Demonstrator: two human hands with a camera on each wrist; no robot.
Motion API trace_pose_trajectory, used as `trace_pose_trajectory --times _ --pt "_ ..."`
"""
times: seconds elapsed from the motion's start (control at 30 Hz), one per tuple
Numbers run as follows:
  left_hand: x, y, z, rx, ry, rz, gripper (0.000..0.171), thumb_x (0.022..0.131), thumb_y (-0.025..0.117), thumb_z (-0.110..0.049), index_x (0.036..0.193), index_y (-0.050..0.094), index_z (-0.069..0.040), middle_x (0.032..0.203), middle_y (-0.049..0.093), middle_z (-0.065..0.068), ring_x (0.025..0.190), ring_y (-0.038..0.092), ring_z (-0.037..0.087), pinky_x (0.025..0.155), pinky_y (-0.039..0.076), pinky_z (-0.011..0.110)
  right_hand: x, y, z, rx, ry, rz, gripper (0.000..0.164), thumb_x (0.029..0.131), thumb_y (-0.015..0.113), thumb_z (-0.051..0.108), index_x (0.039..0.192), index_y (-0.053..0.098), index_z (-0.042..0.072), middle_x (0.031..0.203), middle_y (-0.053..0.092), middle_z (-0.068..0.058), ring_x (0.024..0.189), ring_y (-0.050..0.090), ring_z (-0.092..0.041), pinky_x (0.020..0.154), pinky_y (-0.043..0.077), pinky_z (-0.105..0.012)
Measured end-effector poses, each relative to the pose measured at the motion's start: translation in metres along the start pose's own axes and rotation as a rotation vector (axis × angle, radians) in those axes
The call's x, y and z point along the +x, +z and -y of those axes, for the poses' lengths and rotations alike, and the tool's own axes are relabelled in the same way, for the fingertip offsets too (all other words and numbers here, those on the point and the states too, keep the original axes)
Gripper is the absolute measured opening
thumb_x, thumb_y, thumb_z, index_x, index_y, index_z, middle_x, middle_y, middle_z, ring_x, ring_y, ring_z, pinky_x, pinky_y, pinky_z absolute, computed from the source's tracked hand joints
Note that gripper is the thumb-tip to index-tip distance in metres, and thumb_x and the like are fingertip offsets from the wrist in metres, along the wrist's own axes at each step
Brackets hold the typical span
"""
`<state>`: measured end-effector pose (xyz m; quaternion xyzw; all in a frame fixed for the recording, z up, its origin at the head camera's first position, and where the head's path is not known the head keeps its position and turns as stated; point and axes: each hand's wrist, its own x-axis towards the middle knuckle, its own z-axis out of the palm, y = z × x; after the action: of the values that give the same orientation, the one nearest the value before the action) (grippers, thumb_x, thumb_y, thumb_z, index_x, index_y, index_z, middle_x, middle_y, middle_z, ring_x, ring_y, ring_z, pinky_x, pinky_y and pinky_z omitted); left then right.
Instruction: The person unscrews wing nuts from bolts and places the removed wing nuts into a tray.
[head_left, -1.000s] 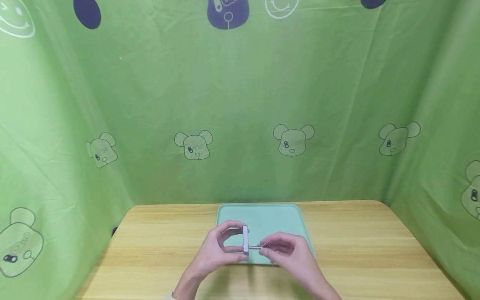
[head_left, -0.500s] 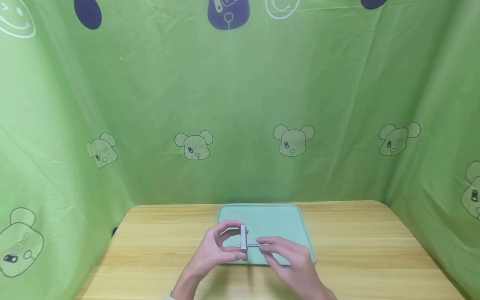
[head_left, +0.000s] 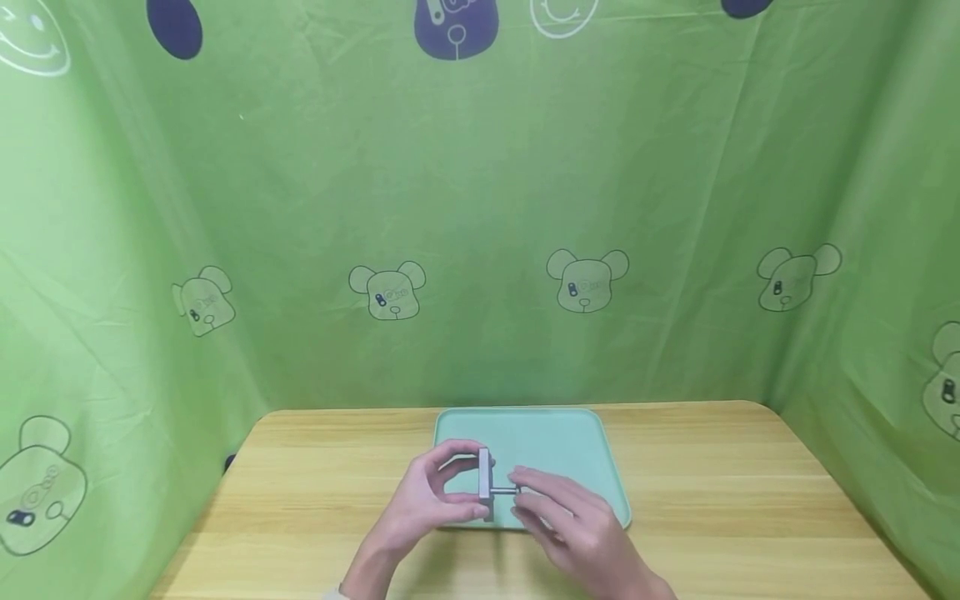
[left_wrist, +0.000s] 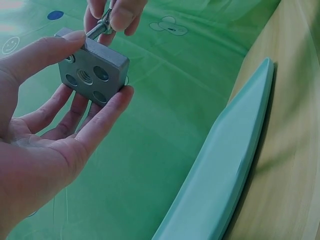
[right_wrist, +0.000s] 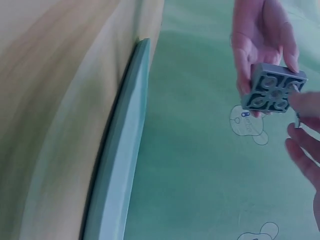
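Note:
My left hand (head_left: 420,504) grips a grey square metal block (left_wrist: 89,62) by its edges, thumb on one side and fingers on the other. Round holes sit near the block's corners, with a threaded hole in the middle. A bolt (left_wrist: 95,33) stands out from the block's far side, and thread shows inside the corner hole nearest my left thumb. My right hand (head_left: 577,525) pinches the outer end of this bolt between thumb and fingers, partly hiding its head. In the right wrist view, the block's recessed face (right_wrist: 274,93) is visible, while the right fingers cover one corner.
Below the hands, a mint-green tray (head_left: 558,442) lies on the wooden table (head_left: 712,475). Green curtains (head_left: 487,192) with bear-head prints stand behind and on both sides of the table.
The right hand has turned and changed its finger hold at the bolt's end. The block has shifted slightly left, with the left hand's grip kept.

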<state>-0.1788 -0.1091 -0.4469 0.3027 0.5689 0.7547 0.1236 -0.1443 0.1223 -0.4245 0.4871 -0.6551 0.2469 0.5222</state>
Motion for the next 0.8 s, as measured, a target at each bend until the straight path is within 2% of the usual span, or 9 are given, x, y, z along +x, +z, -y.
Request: trace_pose_trajectory --times 0.1,0.2,0.3,0.37,0.43,0.5,0.57,0.63,0.8 --pt "0.0 0.0 0.001 0.0 0.009 0.005 0.063 0.079 0.078 0.01 0.136 0.054 0.004 0.14 0.046 0.033 0.135 0.044 0.051 0.099 0.057 0.056 -0.002 0.0 0.002 0.098 0.12 0.007 0.017 0.096 0.073 0.015 0.095 0.073 -0.002 0.108 0.074 -0.017 0.089 0.074 -0.03 0.087 0.064 -0.029" --pt "0.001 0.0 0.001 0.004 0.003 0.001 0.063 0.078 0.078 0.011 0.135 0.054 0.004 0.139 0.049 0.028 0.135 0.048 0.042 0.099 0.057 0.056 -0.006 -0.001 0.006 0.214 0.345 -0.009 0.016 0.088 0.079 0.004 0.102 0.072 0.001 0.112 0.073 -0.014 0.094 0.073 -0.028 0.09 0.062 -0.026" --pt "0.001 0.001 0.001 0.01 -0.004 -0.002 0.065 0.077 0.078 0.012 0.136 0.052 0.007 0.138 0.052 0.022 0.134 0.051 0.037 0.099 0.057 0.056 -0.01 -0.005 0.009 0.358 0.716 0.009 0.023 0.086 0.08 0.0 0.107 0.072 0.005 0.113 0.073 -0.01 0.098 0.073 -0.024 0.086 0.064 -0.028" --pt "0.001 0.001 0.001 0.02 -0.012 -0.006 0.066 0.077 0.078 0.012 0.137 0.051 0.008 0.138 0.052 0.022 0.134 0.05 0.04 0.1 0.057 0.054 -0.011 -0.008 0.01 0.482 0.989 0.045 0.024 0.088 0.078 0.0 0.11 0.072 0.005 0.112 0.073 -0.01 0.097 0.074 -0.022 0.08 0.066 -0.033" --pt "0.0 0.002 0.002 0.037 -0.015 -0.01 0.067 0.076 0.079 0.012 0.137 0.051 0.009 0.139 0.052 0.021 0.134 0.05 0.042 0.1 0.057 0.053 -0.012 -0.012 0.008 0.622 1.238 0.076 0.022 0.093 0.075 0.009 0.113 0.071 0.001 0.112 0.073 -0.013 0.097 0.074 -0.025 0.082 0.066 -0.039" --pt "0.0 0.002 0.002 0.055 -0.019 -0.016 0.067 0.075 0.08 0.011 0.136 0.052 0.007 0.139 0.052 0.021 0.134 0.05 0.042 0.101 0.057 0.052 -0.013 -0.014 0.005 0.747 1.41 0.102 0.028 0.096 0.072 0.014 0.117 0.068 -0.004 0.113 0.073 -0.019 0.097 0.074 -0.029 0.084 0.065 -0.045" --pt "0.001 0.003 0.002 0.072 -0.019 -0.019 0.066 0.075 0.08 0.01 0.136 0.054 0.005 0.139 0.052 0.021 0.133 0.051 0.041 0.101 0.057 0.052 -0.015 -0.016 0.002 0.847 1.503 0.142 0.035 0.098 0.07 0.017 0.121 0.065 -0.008 0.114 0.072 -0.022 0.098 0.074 -0.032 0.086 0.064 -0.048" --pt "0.001 0.004 0.002 0.077 -0.022 -0.021 0.065 0.076 0.08 0.009 0.135 0.055 0.003 0.14 0.052 0.02 0.133 0.052 0.039 0.102 0.056 0.054 -0.016 -0.017 0.0 0.927 1.56 0.182 0.038 0.099 0.069 0.02 0.124 0.064 -0.009 0.114 0.072 -0.022 0.1 0.073 -0.032 0.088 0.064 -0.047" --pt "0.001 0.005 0.002 0.089 -0.015 -0.015 0.064 0.076 0.08 0.008 0.135 0.055 0.002 0.14 0.051 0.02 0.134 0.05 0.042 0.102 0.056 0.055 -0.019 -0.017 -0.003 1.052 1.609 0.239 0.033 0.1 0.067 0.021 0.121 0.067 -0.004 0.11 0.074 -0.017 0.101 0.073 -0.027 0.087 0.064 -0.035"
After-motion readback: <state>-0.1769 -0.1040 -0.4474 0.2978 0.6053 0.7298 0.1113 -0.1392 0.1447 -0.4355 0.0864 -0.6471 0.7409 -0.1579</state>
